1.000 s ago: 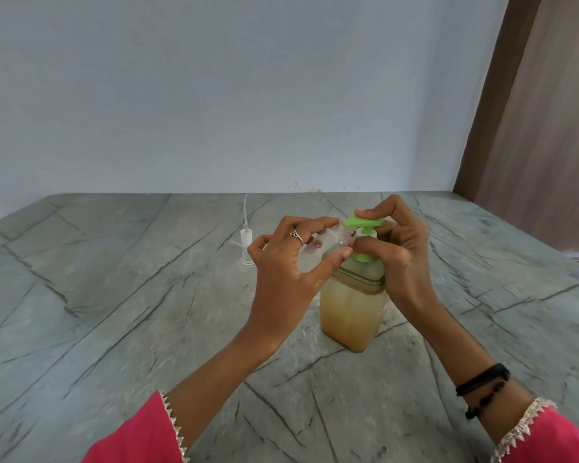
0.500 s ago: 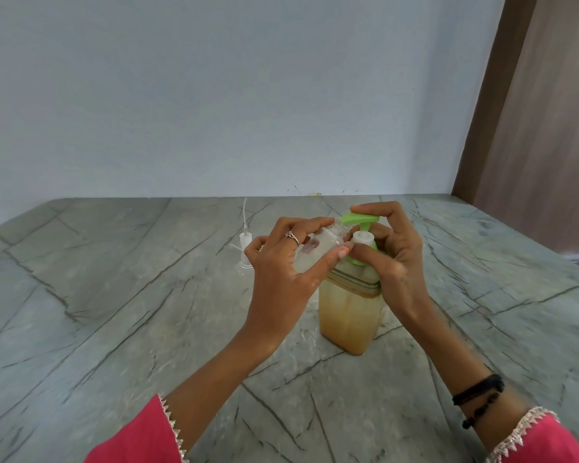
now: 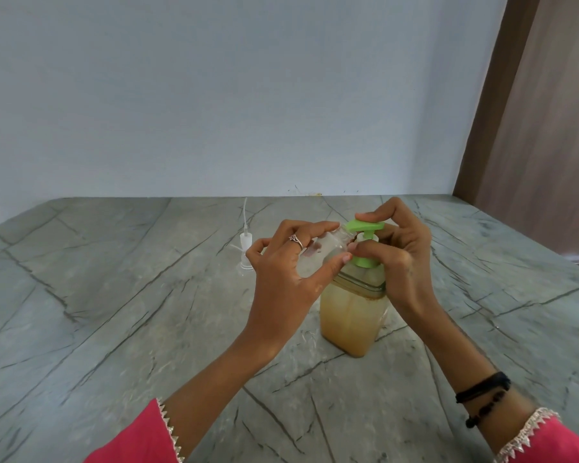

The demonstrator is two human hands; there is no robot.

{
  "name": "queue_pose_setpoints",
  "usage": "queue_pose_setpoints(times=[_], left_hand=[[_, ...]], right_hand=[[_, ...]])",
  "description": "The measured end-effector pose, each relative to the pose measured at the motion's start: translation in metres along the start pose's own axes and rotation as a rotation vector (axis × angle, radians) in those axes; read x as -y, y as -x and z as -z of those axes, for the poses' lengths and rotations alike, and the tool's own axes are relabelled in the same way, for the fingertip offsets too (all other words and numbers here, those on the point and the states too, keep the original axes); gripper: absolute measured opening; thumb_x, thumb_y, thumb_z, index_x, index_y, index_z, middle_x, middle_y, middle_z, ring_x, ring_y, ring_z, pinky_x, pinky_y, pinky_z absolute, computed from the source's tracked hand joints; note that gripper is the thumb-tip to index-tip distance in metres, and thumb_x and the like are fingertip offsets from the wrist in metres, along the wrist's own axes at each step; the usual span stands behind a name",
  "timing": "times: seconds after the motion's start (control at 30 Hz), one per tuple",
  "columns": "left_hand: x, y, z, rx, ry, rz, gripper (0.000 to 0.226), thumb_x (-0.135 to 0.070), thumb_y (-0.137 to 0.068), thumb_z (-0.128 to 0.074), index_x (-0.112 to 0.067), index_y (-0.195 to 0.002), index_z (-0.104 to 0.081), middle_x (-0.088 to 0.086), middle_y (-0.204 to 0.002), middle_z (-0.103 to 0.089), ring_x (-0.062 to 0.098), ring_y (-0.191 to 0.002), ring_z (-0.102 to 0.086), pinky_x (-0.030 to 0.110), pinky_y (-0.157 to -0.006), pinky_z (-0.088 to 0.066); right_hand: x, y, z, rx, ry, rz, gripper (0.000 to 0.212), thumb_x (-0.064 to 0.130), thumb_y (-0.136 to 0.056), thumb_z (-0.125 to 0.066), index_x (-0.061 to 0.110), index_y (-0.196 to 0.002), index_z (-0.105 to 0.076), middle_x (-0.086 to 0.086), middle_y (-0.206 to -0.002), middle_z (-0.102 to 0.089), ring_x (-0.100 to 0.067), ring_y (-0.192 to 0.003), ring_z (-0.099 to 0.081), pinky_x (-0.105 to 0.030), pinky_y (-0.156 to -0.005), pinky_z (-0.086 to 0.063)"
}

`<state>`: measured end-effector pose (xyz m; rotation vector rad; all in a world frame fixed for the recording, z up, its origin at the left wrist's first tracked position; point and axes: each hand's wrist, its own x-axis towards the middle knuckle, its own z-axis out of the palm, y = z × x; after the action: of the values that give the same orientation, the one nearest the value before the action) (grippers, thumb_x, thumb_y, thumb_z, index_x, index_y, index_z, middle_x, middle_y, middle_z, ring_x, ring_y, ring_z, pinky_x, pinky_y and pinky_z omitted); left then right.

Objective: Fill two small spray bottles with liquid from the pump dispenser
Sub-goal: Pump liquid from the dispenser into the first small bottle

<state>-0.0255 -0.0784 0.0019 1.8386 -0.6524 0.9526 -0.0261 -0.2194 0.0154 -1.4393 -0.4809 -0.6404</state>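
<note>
Our left hand (image 3: 281, 272) grips small spray bottle (image 3: 325, 250) tilted, mouth at green nozzle (image 3: 365, 226) to catch liquid. Our right hand (image 3: 395, 252) clasps pump dispenser (image 3: 351, 315) head, ready to press. Loose spray cap (image 3: 245, 245) stands aside on counter (image 3: 114, 295).

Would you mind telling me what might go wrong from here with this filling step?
The small bottle, tilted in the left hand, meets the green spout at a narrow mouth; liquid may miss it. The right hand pressing could tip the dispenser. The spray cap standing nearby could get knocked.
</note>
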Motion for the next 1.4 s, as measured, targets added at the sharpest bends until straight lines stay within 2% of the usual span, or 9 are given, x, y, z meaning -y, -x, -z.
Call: queue_pose_setpoints(times=[0.13, 0.33, 0.53, 0.77, 0.93, 1.1, 1.23, 1.33, 1.4], left_hand=[[-0.0007, -0.0015, 0.001, -0.014, 0.006, 0.012, 0.035, -0.047, -0.076, -0.063, -0.037, -0.109, -0.055, -0.009, -0.097, -0.06, -0.008, -0.085, -0.056, 0.056, -0.081, -0.046], [-0.0009, -0.0017, 0.0015, -0.014, -0.001, 0.021, 0.037, -0.048, -0.075, -0.063, -0.037, -0.109, -0.055, -0.011, -0.097, -0.06, -0.007, -0.086, -0.056, 0.056, -0.082, -0.046], [0.0002, -0.0018, 0.0011, -0.012, -0.003, 0.015, 0.036, -0.047, -0.076, -0.064, -0.036, -0.109, -0.055, -0.01, -0.096, -0.06, -0.003, -0.086, -0.057, 0.055, -0.081, -0.047], [0.0001, 0.0001, -0.0003, 0.005, -0.014, 0.004, 0.035, -0.046, -0.075, -0.064, -0.038, -0.109, -0.056, -0.011, -0.097, -0.06, -0.006, -0.085, -0.057, 0.056, -0.082, -0.045], [0.0011, -0.0014, 0.0003, -0.007, 0.002, 0.014, 0.036, -0.046, -0.076, -0.065, -0.037, -0.109, -0.056, -0.008, -0.098, -0.062, -0.001, -0.085, -0.059, 0.055, -0.081, -0.047], [0.001, -0.0032, 0.0001, -0.021, -0.004, 0.023, 0.037, -0.048, -0.075, -0.064, -0.037, -0.11, -0.057, -0.009, -0.097, -0.062, -0.003, -0.085, -0.059, 0.055, -0.081, -0.047], [0.0012, -0.0035, -0.0004, -0.017, -0.009, 0.032, 0.04, -0.05, -0.075, -0.063, -0.04, -0.113, -0.057, -0.009, -0.1, -0.063, -0.004, -0.088, -0.061, 0.057, -0.084, -0.045], [0.0012, -0.0047, -0.0007, -0.008, -0.011, 0.043, 0.047, -0.052, -0.074, -0.061, -0.038, -0.118, -0.052, -0.011, -0.102, -0.064, -0.003, -0.089, -0.062, 0.056, -0.086, -0.044], [0.001, -0.0051, -0.0009, -0.004, -0.019, 0.038, 0.048, -0.053, -0.074, -0.061, -0.038, -0.118, -0.051, -0.012, -0.102, -0.065, -0.004, -0.09, -0.062, 0.056, -0.087, -0.043]], right_hand=[[-0.0023, 0.0023, -0.0007, 0.025, -0.009, 0.015, 0.027, -0.001, -0.07, -0.062, 0.016, -0.091, -0.058, -0.003, -0.067, -0.069, -0.012, -0.059, -0.065, -0.02, -0.056, -0.05], [-0.0021, 0.0027, -0.0014, 0.017, 0.0, 0.012, 0.029, 0.001, -0.07, -0.062, 0.016, -0.094, -0.059, -0.004, -0.069, -0.07, -0.014, -0.062, -0.066, -0.021, -0.058, -0.051], [-0.0003, -0.0007, -0.0014, -0.015, 0.006, -0.017, 0.029, 0.001, -0.065, -0.062, 0.026, -0.08, -0.062, -0.005, -0.063, -0.069, -0.019, -0.056, -0.064, -0.025, -0.054, -0.05], [0.0017, -0.0024, -0.0006, -0.038, 0.022, -0.036, 0.018, -0.003, -0.06, -0.061, 0.012, -0.067, -0.054, 0.0, -0.055, -0.065, -0.009, -0.052, -0.062, -0.017, -0.049, -0.046], [-0.0009, 0.0001, -0.0013, -0.022, 0.04, 0.002, 0.025, -0.001, -0.067, -0.063, 0.019, -0.082, -0.059, -0.004, -0.064, -0.069, -0.015, -0.056, -0.064, -0.021, -0.052, -0.049], [-0.0011, 0.0019, -0.0025, -0.031, 0.071, 0.011, 0.027, 0.003, -0.069, -0.063, 0.02, -0.089, -0.06, -0.003, -0.068, -0.07, -0.012, -0.057, -0.065, -0.019, -0.054, -0.049], [-0.0014, 0.0049, -0.0026, -0.071, 0.112, 0.024, 0.028, 0.006, -0.07, -0.065, 0.024, -0.09, -0.061, -0.009, -0.071, -0.07, -0.028, -0.063, -0.068, -0.034, -0.057, -0.054], [-0.0022, 0.0044, -0.0027, -0.11, 0.145, 0.03, 0.027, 0.006, -0.069, -0.065, 0.026, -0.085, -0.062, -0.012, -0.067, -0.069, -0.042, -0.062, -0.062, -0.049, -0.055, -0.051], [-0.0021, 0.0031, -0.0025, -0.124, 0.161, 0.02, 0.023, 0.005, -0.067, -0.064, 0.024, -0.08, -0.061, -0.015, -0.064, -0.067, -0.048, -0.061, -0.058, -0.052, -0.052, -0.048]])
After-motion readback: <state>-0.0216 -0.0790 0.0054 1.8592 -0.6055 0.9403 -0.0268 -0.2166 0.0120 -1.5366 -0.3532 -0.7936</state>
